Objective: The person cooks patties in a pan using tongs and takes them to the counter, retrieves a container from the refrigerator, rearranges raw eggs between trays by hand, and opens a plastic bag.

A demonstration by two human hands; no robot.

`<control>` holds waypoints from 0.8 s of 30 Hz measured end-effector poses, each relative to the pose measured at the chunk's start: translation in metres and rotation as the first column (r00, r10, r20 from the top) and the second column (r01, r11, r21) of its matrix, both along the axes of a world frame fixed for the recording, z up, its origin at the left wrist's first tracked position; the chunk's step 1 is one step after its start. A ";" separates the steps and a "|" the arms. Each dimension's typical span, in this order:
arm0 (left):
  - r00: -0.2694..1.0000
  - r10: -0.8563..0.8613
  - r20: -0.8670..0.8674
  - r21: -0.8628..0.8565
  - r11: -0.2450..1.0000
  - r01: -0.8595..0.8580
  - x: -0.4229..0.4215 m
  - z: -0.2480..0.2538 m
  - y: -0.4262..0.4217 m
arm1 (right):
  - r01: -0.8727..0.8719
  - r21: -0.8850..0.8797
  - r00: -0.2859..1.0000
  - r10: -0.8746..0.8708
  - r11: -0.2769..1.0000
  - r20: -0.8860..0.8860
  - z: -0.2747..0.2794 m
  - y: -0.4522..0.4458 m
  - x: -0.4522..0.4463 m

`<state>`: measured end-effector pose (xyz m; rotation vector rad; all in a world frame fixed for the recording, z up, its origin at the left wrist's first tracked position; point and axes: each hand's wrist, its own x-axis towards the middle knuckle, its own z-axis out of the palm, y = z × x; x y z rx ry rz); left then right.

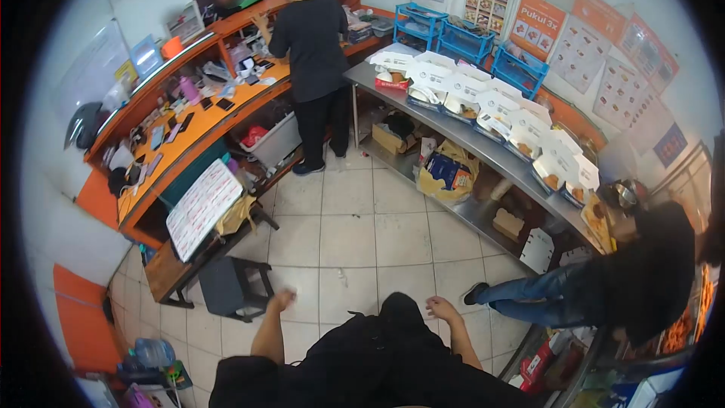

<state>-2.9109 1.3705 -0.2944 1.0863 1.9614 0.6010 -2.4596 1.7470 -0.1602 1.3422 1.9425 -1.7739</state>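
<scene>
My left hand [282, 300] hangs low over the tiled floor, beside a dark grey stool [226, 285]. Its fingers are loosely curled, with nothing visible in them. On the other side of my body, my right hand [441, 307] is held above the floor, fingers somewhat apart and no object in it. Neither hand touches anything. Farther off, a steel table [483, 132] bears a row of open white food boxes [495, 109], several showing fried food inside.
A person in black [308, 45] stands at the orange counter [215, 117], which carries phones and a pink bottle [189, 89]. Another person [634, 272] bends at the table's right end. A menu board [204, 208] leans at left. Blue crates [519, 69] stand behind the boxes.
</scene>
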 end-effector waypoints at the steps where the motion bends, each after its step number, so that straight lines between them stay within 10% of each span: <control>1: 0.999 0.003 -0.044 0.125 0.992 0.002 -0.047 0.006 0.060 | 0.008 -0.009 1.000 -0.008 1.000 0.005 -0.005 0.022 -0.002; 4: 0.955 0.292 0.060 0.271 0.916 -0.297 -0.136 0.096 0.284 | -0.139 0.206 0.976 0.099 0.969 0.193 -0.041 0.091 -0.019; 7: 0.843 0.302 0.445 0.362 0.800 -0.478 -0.141 0.222 0.454 | 0.141 0.077 0.977 -0.151 0.987 0.149 -0.009 0.152 -0.073; 10: 0.875 0.207 0.438 0.433 0.804 -0.407 -0.172 0.280 0.577 | -0.149 0.463 0.989 0.122 0.874 0.089 0.002 0.220 -0.135; 15: 0.960 0.257 0.110 0.661 0.702 -0.264 -0.263 0.355 0.752 | 0.045 0.372 0.996 -0.012 0.927 -0.091 0.121 0.297 -0.246; 20: 0.916 0.326 -0.233 0.598 0.791 -0.129 -0.418 0.293 0.931 | 0.101 0.345 0.984 -0.043 0.933 -0.172 0.177 0.352 -0.319; 22: 0.876 0.205 -0.436 0.154 0.976 -0.152 -0.451 0.274 0.977 | 0.191 0.206 0.962 -0.141 0.960 -0.233 0.203 0.370 -0.350; 24: 0.856 0.251 -0.451 0.104 0.968 -0.229 -0.471 0.237 1.007 | 0.178 0.136 0.957 -0.139 0.975 -0.255 0.228 0.396 -0.388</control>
